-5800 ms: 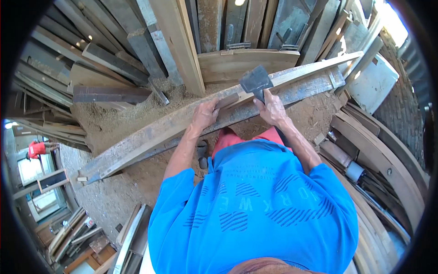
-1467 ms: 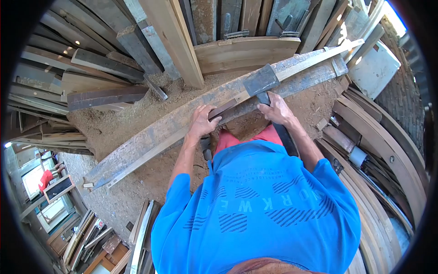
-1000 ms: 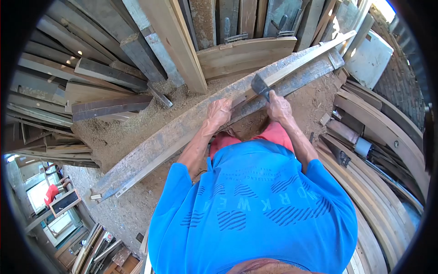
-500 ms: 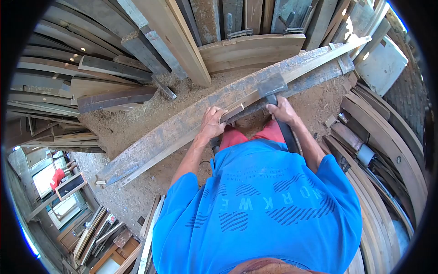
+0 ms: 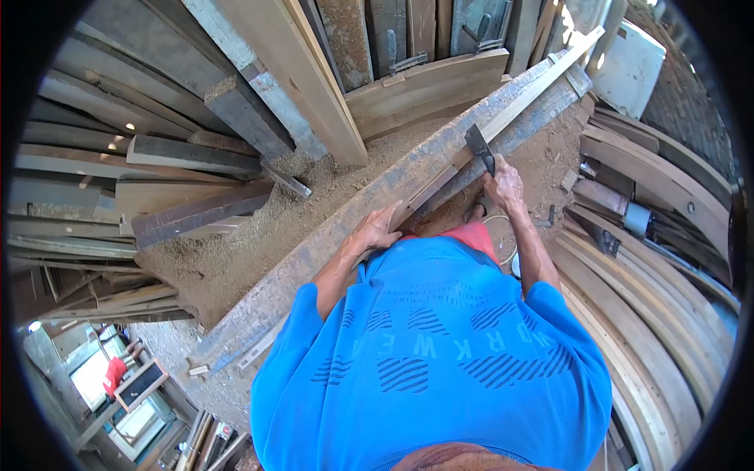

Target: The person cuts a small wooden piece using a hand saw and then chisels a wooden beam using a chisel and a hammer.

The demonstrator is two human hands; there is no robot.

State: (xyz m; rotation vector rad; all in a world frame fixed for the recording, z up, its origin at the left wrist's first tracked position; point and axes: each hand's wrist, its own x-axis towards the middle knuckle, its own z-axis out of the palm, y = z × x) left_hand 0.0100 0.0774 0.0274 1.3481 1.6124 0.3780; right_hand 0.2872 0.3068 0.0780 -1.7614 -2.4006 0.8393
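Note:
In my right hand (image 5: pixel 504 184) is a hammer-like tool (image 5: pixel 477 143) with a dark, flat-sided head. Its head is raised close over a long pale wooden batten (image 5: pixel 514 110), and my fist hides most of the handle. My left hand (image 5: pixel 374 230) grips the near edge of the wood, thumb apart from the fingers. From its fingertips a narrow brown wooden strip (image 5: pixel 433 185) runs along the batten. Beneath both lies a long, worn grey beam (image 5: pixel 314 249), set diagonally across my front.
Sawdust (image 5: pixel 216 275) covers the ground beyond the beam. Stacked planks (image 5: pixel 188 149) stand at the left, and curved timbers (image 5: pixel 628 314) lie at the right. A thick upright board (image 5: pixel 294 71) leans ahead. At the far left is a person in red (image 5: pixel 115 375).
My right hand has turned the tool, so its head now shows narrower. My left hand sits lower along the wood. The whole view has rotated and shifted.

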